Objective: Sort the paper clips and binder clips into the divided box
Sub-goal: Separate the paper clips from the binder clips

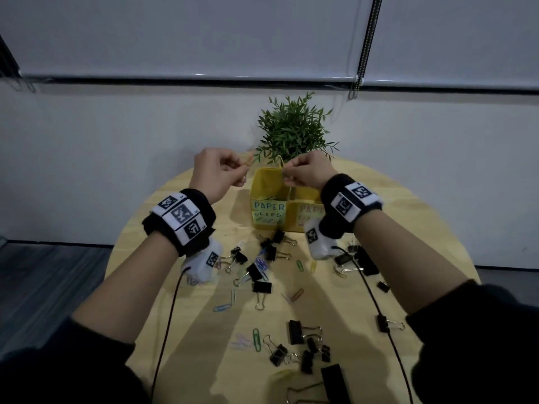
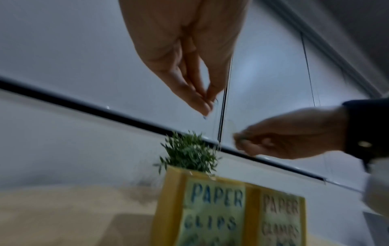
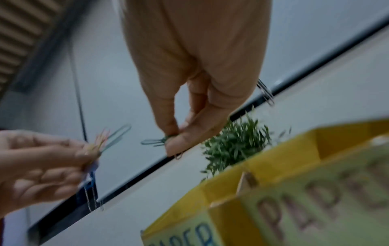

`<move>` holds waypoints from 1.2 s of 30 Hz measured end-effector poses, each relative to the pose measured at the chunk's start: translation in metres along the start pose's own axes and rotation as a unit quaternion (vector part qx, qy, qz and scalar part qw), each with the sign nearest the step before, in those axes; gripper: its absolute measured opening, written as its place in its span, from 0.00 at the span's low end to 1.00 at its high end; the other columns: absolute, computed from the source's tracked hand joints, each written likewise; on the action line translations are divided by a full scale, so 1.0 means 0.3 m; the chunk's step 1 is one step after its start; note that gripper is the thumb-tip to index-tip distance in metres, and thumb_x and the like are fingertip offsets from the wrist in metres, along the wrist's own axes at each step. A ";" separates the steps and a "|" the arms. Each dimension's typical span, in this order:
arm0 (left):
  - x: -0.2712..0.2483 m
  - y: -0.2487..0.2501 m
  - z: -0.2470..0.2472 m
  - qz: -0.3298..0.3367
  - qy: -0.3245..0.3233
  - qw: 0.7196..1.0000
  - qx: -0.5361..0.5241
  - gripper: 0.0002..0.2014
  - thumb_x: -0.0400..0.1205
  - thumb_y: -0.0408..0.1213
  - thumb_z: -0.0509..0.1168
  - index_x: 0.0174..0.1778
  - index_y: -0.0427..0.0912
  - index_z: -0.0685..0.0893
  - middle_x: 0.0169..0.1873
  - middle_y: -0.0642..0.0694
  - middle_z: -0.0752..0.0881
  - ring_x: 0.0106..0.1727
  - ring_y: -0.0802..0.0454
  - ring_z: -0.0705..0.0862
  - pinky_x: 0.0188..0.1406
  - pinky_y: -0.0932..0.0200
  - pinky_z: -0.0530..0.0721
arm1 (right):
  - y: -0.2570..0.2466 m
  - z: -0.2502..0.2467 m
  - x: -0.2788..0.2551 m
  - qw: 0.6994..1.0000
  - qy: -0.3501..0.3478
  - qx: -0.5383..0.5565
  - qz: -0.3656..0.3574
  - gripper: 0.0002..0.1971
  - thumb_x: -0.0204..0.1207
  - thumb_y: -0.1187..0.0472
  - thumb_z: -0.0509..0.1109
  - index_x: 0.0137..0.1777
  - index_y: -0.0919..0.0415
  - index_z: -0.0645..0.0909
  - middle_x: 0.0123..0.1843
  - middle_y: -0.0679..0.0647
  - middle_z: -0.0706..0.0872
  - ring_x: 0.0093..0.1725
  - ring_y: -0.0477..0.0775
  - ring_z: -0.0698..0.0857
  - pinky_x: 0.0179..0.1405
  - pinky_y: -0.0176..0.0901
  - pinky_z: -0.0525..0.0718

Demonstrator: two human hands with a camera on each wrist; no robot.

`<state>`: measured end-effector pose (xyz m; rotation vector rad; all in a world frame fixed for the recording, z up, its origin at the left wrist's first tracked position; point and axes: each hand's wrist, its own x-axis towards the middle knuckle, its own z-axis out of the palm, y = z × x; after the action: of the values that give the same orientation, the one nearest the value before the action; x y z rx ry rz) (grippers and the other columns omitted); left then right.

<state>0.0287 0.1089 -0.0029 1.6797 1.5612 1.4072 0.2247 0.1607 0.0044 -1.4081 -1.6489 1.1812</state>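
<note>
A yellow divided box [image 1: 264, 182] stands at the back of the round table, its left half labelled PAPER CLIPS [image 2: 212, 209] and its right half PAPER CLAMPS [image 2: 281, 218]. Both hands are raised just above it. My left hand [image 1: 243, 170] pinches a small bunch of coloured paper clips [image 3: 111, 138] to the left of the box. My right hand [image 1: 287, 173] pinches a green paper clip [image 3: 154, 141] over the left compartment. Some paper clips lie inside that compartment. Black binder clips [image 1: 261, 286] and coloured paper clips [image 1: 256, 339] lie scattered on the table [image 1: 163, 205] nearer to me.
A green potted plant [image 1: 293, 131] stands right behind the box, against the white wall. Thin cables run from both wrist cameras down across the table. More binder clips [image 1: 366, 259] lie below my right wrist, and a large one [image 1: 335, 383] at the near edge.
</note>
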 end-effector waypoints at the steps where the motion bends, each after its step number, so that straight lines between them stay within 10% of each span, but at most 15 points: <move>1: 0.013 -0.008 0.029 -0.001 0.017 1.000 0.000 0.03 0.77 0.24 0.70 0.39 0.32 0.84 0.28 0.39 0.84 0.23 0.56 0.85 0.32 0.60 0.90 | 0.011 0.023 0.031 1.000 -0.004 0.001 0.024 0.04 0.75 0.67 0.72 0.47 0.68 0.83 0.47 0.63 0.90 0.40 0.54 0.90 0.45 0.43 0.91; 8: 0.050 -0.100 0.230 0.013 0.003 0.987 0.162 0.05 0.79 0.31 0.69 0.39 0.40 0.88 0.36 0.39 0.90 0.38 0.44 0.89 0.48 0.49 0.89 | 0.084 0.009 -0.005 0.983 0.102 -0.151 -0.037 0.09 0.78 0.71 0.65 0.53 0.66 0.86 0.50 0.63 0.90 0.48 0.60 0.91 0.51 0.53 0.90; 11: 0.028 -0.095 0.212 0.046 -0.031 0.969 0.241 0.10 0.82 0.32 0.64 0.56 0.37 0.87 0.53 0.38 0.89 0.55 0.41 0.87 0.59 0.50 0.84 | 0.112 -0.056 -0.086 0.951 0.144 -0.241 -0.126 0.11 0.73 0.72 0.67 0.48 0.62 0.89 0.49 0.59 0.91 0.46 0.57 0.88 0.52 0.47 0.88; 15: -0.073 -0.053 0.113 0.091 -0.041 0.968 0.229 0.14 0.82 0.28 0.60 0.61 0.38 0.86 0.57 0.41 0.88 0.57 0.45 0.86 0.61 0.52 0.83 | 0.190 -0.078 -0.225 0.894 -0.098 -0.416 -0.135 0.14 0.79 0.68 0.66 0.61 0.58 0.86 0.62 0.55 0.87 0.59 0.54 0.86 0.66 0.48 0.82; 19: -0.233 -0.050 0.087 0.029 -0.295 0.890 0.345 0.13 0.82 0.34 0.64 0.61 0.42 0.86 0.56 0.44 0.87 0.56 0.48 0.84 0.57 0.58 0.82 | 0.340 0.017 -0.311 0.778 -0.296 -0.549 -0.072 0.24 0.81 0.66 0.57 0.77 0.52 0.68 0.80 0.57 0.70 0.72 0.59 0.77 0.73 0.57 0.77; 24: -0.372 -0.103 0.080 0.062 -0.426 0.788 0.441 0.16 0.85 0.37 0.60 0.69 0.44 0.81 0.63 0.43 0.79 0.65 0.45 0.77 0.63 0.51 0.78 | 0.351 0.087 -0.372 0.745 -0.317 -0.574 -0.123 0.30 0.82 0.68 0.54 0.83 0.55 0.54 0.84 0.57 0.63 0.73 0.62 0.75 0.70 0.55 0.78; 30: -0.498 -0.140 0.036 0.078 -0.419 0.757 0.495 0.25 0.86 0.50 0.54 0.77 0.42 0.68 0.79 0.46 0.67 0.77 0.46 0.69 0.70 0.47 0.74 | 0.257 0.138 -0.340 0.729 -0.303 -0.597 -0.140 0.37 0.80 0.74 0.53 0.85 0.58 0.41 0.87 0.52 0.39 0.86 0.55 0.50 0.81 0.52 0.63; 36: -0.453 -0.101 0.083 0.024 -0.407 0.772 0.487 0.35 0.86 0.54 0.47 0.84 0.38 0.48 0.85 0.42 0.52 0.83 0.46 0.59 0.80 0.47 0.61 | 0.274 0.119 -0.358 0.710 -0.336 -0.617 -0.038 0.34 0.82 0.72 0.50 0.84 0.63 0.37 0.86 0.59 0.38 0.85 0.58 0.53 0.83 0.53 0.61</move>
<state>0.0582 -0.0003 -0.0880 2.3720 1.7203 -0.3678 0.2456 0.0491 -0.0774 -1.6013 -3.3528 0.3908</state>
